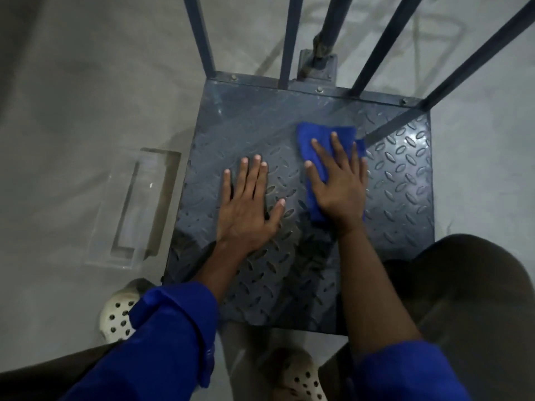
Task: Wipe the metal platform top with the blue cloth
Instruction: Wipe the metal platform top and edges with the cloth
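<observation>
The right hand (338, 183) lies flat, fingers spread, pressing the blue cloth (321, 140) on the far right part of the metal platform (405, 175), the left hand (249, 204) open beside it; firm overlapping strokes should serve best.

My right hand (338, 183) covers most of the blue cloth (325, 134). The platform's (405, 175) near corners sit behind my forearms, and its railing bars (199, 36) are cut off by the top edge.
</observation>
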`<action>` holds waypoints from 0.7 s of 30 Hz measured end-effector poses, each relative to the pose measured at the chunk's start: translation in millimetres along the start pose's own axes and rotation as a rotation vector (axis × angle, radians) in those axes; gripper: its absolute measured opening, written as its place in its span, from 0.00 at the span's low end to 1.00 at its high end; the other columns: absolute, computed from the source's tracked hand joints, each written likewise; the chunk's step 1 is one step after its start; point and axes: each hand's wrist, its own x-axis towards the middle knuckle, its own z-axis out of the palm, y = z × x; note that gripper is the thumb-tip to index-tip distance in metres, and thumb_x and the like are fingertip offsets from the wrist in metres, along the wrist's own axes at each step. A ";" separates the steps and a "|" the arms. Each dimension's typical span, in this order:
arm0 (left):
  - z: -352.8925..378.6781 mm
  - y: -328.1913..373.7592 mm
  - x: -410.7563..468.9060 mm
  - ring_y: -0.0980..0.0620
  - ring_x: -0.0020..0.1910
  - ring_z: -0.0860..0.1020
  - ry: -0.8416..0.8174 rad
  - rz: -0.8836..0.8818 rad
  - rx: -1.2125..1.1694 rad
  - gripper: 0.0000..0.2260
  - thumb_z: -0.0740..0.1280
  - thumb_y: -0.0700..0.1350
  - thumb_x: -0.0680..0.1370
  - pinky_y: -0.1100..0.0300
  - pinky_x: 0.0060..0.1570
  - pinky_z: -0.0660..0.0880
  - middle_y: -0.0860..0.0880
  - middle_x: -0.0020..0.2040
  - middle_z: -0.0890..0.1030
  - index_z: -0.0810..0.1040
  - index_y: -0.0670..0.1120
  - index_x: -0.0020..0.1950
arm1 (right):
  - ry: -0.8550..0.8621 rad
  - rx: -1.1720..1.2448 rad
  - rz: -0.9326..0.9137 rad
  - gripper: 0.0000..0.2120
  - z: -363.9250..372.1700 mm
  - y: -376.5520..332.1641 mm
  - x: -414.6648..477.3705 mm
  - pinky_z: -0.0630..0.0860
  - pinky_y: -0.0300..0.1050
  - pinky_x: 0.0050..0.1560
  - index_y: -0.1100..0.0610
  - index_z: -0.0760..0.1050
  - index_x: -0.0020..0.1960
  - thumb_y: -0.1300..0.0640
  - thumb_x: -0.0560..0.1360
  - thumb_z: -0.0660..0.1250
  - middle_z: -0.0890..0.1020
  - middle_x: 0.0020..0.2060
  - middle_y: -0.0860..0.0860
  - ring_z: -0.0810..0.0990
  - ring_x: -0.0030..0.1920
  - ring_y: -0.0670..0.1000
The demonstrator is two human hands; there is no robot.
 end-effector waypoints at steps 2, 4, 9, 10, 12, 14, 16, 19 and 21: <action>-0.4 4.8 10.3 0.46 0.88 0.43 0.000 -0.023 -0.001 0.38 0.50 0.65 0.85 0.36 0.85 0.45 0.46 0.89 0.46 0.48 0.44 0.89 | 0.001 -0.015 0.153 0.26 -8.2 13.9 0.3 0.48 0.60 0.85 0.33 0.60 0.82 0.33 0.85 0.55 0.56 0.85 0.41 0.50 0.86 0.56; 0.5 10.4 23.3 0.45 0.88 0.43 0.005 -0.048 -0.005 0.38 0.48 0.66 0.85 0.36 0.85 0.44 0.46 0.89 0.46 0.47 0.44 0.89 | -0.018 -0.004 0.239 0.28 -10.2 12.3 28.1 0.45 0.63 0.84 0.33 0.57 0.83 0.32 0.84 0.53 0.53 0.86 0.43 0.48 0.86 0.57; 2.3 19.4 36.1 0.43 0.88 0.44 0.024 -0.091 -0.004 0.38 0.47 0.66 0.85 0.34 0.84 0.44 0.44 0.89 0.46 0.47 0.43 0.88 | -0.067 -0.068 -0.052 0.28 5.7 -16.5 65.8 0.48 0.64 0.84 0.34 0.59 0.83 0.32 0.84 0.51 0.56 0.86 0.44 0.51 0.86 0.59; 1.8 20.7 36.3 0.43 0.88 0.44 0.033 -0.095 -0.010 0.38 0.47 0.66 0.86 0.34 0.84 0.44 0.44 0.89 0.46 0.48 0.43 0.88 | -0.075 -0.070 -0.143 0.27 6.2 -14.6 54.9 0.50 0.63 0.84 0.34 0.60 0.83 0.32 0.84 0.52 0.57 0.85 0.43 0.53 0.86 0.58; 0.5 23.2 37.1 0.42 0.88 0.44 0.032 -0.101 -0.004 0.38 0.47 0.66 0.86 0.35 0.84 0.44 0.44 0.89 0.46 0.48 0.43 0.89 | -0.056 -0.076 -0.137 0.27 2.0 0.0 27.7 0.51 0.61 0.84 0.34 0.62 0.82 0.33 0.84 0.54 0.58 0.85 0.41 0.54 0.86 0.56; 0.1 24.1 39.1 0.42 0.88 0.43 0.022 -0.109 0.004 0.39 0.47 0.67 0.86 0.35 0.84 0.44 0.45 0.89 0.45 0.47 0.43 0.89 | -0.016 -0.090 0.017 0.27 -6.2 13.5 18.9 0.50 0.60 0.84 0.33 0.61 0.82 0.32 0.84 0.56 0.58 0.85 0.41 0.53 0.86 0.56; 0.2 24.5 40.2 0.42 0.88 0.44 0.022 -0.116 -0.012 0.39 0.48 0.67 0.85 0.34 0.84 0.44 0.45 0.89 0.46 0.48 0.43 0.89 | -0.044 -0.079 0.137 0.28 -11.7 15.7 39.8 0.47 0.62 0.84 0.33 0.59 0.83 0.31 0.84 0.54 0.56 0.86 0.42 0.50 0.86 0.58; 2.4 24.2 41.0 0.42 0.88 0.44 0.025 -0.114 -0.025 0.39 0.50 0.66 0.85 0.34 0.84 0.43 0.45 0.89 0.47 0.49 0.43 0.89 | -0.082 -0.058 0.119 0.28 -5.7 -1.7 77.7 0.46 0.65 0.84 0.33 0.57 0.83 0.31 0.84 0.51 0.54 0.86 0.45 0.48 0.86 0.60; 2.0 24.8 41.1 0.41 0.88 0.44 0.019 -0.119 -0.026 0.39 0.50 0.66 0.85 0.34 0.84 0.43 0.45 0.89 0.47 0.49 0.43 0.88 | -0.092 -0.089 -0.054 0.29 0.7 -15.4 74.1 0.49 0.66 0.83 0.35 0.59 0.83 0.31 0.83 0.49 0.56 0.86 0.46 0.51 0.86 0.62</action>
